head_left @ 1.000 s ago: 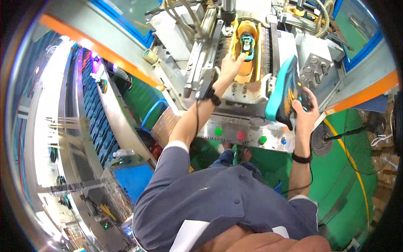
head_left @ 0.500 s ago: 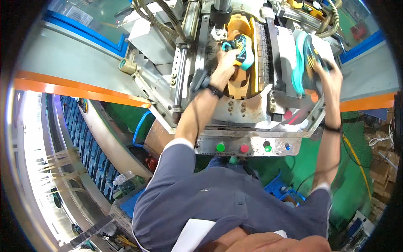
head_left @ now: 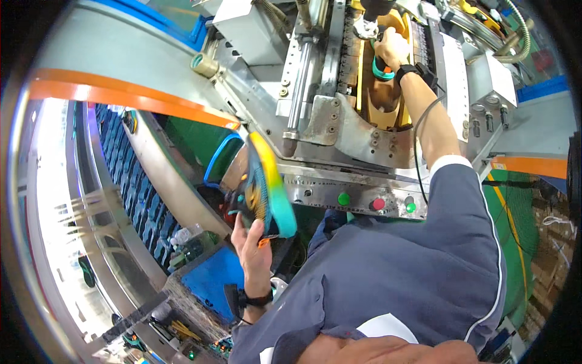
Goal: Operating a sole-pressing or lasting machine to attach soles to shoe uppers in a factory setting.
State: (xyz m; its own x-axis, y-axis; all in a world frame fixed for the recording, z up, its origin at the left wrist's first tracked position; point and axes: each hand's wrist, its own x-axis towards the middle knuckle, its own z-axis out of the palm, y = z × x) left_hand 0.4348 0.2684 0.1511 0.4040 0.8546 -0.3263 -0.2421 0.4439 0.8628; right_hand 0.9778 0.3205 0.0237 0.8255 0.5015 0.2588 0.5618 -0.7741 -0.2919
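My left hand (head_left: 251, 246) is low on the left and grips a shoe (head_left: 267, 191) with a teal and yellow sole, sole facing right. It wears a black wrist band. My right hand (head_left: 393, 48) reaches up into the metal machine (head_left: 315, 121) and closes on a teal and orange shoe part (head_left: 381, 68), which sits on a tan form (head_left: 382, 100). That wrist has a black band with a thin cable running down the forearm. Whatever lies under the right hand's fingers is hidden.
The machine's front panel carries a green button (head_left: 344, 198), a red button (head_left: 379, 204) and another green one (head_left: 411, 207). A tape roll (head_left: 205, 64) lies on the machine's left. Blue racks (head_left: 127, 182) curve down the left, with a blue crate (head_left: 212, 285) below my left hand.
My left hand has left the machine and dropped to the lower left, now holding a shoe. My right hand has moved onto the form in the machine. The view has swung left.
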